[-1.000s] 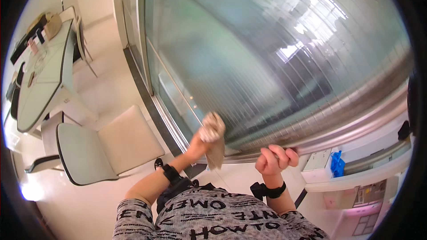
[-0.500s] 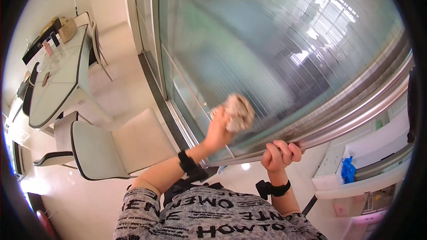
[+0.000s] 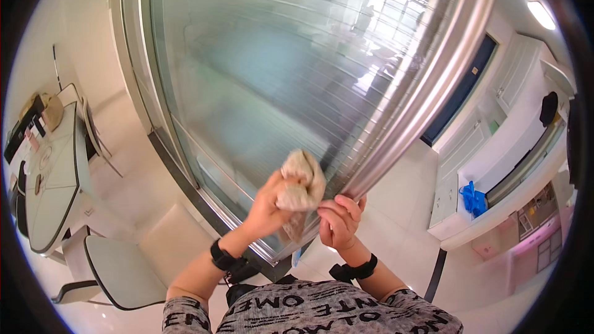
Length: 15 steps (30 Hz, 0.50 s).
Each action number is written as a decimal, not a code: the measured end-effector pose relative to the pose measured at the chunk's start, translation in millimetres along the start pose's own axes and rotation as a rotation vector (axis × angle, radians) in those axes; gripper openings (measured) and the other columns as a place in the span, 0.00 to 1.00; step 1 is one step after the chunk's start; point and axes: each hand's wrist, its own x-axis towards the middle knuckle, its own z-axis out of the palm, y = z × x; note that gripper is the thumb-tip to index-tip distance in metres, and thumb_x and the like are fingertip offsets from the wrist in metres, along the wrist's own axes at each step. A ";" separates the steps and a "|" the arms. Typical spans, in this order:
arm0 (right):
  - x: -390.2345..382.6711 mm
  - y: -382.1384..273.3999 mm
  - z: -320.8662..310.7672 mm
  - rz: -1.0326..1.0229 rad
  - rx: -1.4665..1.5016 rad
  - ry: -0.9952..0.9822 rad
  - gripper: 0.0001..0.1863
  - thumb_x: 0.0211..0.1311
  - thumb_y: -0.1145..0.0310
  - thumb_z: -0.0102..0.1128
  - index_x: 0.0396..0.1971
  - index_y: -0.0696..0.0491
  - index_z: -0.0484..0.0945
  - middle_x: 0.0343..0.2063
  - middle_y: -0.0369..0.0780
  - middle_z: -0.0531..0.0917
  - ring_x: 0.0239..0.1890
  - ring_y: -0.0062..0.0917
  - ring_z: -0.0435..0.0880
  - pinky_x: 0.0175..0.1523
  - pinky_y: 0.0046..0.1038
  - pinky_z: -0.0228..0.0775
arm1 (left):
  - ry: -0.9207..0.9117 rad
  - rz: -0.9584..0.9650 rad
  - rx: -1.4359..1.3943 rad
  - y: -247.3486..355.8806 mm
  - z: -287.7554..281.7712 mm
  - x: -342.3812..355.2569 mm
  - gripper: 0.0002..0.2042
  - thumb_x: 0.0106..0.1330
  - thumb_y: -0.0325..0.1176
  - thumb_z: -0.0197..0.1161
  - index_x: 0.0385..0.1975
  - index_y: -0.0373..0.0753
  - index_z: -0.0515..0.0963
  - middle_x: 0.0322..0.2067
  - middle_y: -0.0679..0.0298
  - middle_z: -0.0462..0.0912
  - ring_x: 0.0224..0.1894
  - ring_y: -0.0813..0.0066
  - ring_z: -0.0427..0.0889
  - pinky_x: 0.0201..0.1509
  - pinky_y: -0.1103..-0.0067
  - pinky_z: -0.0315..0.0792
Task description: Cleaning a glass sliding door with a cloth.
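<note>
A bunched beige cloth (image 3: 301,179) sits in my left hand (image 3: 265,208), its fingers wrapped round it, against the lower part of a glass door panel (image 3: 260,80). The glass is ribbed with fine lines and reflects a bright window. My right hand (image 3: 340,219) is closed on the door's silvery metal edge frame (image 3: 396,151), just right of the cloth. Its fingers curl over the edge, and the two hands are close together. Each wrist wears a black band.
At left stand a pale dining table (image 3: 55,179) and a cream chair (image 3: 120,272), the chair near the door track (image 3: 216,210). Over at right are white cabinets (image 3: 458,154) and a counter with a blue plastic bag (image 3: 473,199).
The door's metal edge has swung in the view, now rising more steeply at right. My left hand and the cloth have moved left and slightly down; my right hand has shifted left, nearer the cloth.
</note>
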 end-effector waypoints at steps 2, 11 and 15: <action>-5.1 -2.9 -13.7 0.017 0.017 -0.019 0.09 0.47 0.75 0.53 0.31 0.50 0.76 0.34 0.35 0.80 0.46 0.30 0.73 0.63 0.44 0.48 | 0.055 0.104 0.017 37.2 -2.8 35.8 0.23 0.47 0.19 0.57 0.48 0.37 0.72 0.45 0.54 0.72 0.50 0.56 0.72 0.53 0.74 0.66; -19.3 2.4 -38.6 0.063 0.245 -0.168 0.14 0.40 0.79 0.57 0.32 0.52 0.77 0.37 0.38 0.77 0.41 0.33 0.75 0.52 0.38 0.67 | 0.209 0.880 0.382 184.5 23.3 179.9 0.21 0.51 0.24 0.56 0.48 0.36 0.70 0.40 0.55 0.70 0.40 0.62 0.71 0.44 0.75 0.67; -24.4 4.0 -43.7 0.078 0.252 -0.119 0.12 0.38 0.82 0.56 0.28 0.54 0.77 0.33 0.41 0.77 0.36 0.36 0.76 0.40 0.35 0.70 | 0.165 0.769 0.448 174.1 30.8 172.0 0.19 0.51 0.23 0.56 0.47 0.35 0.70 0.43 0.58 0.68 0.40 0.68 0.71 0.47 0.79 0.65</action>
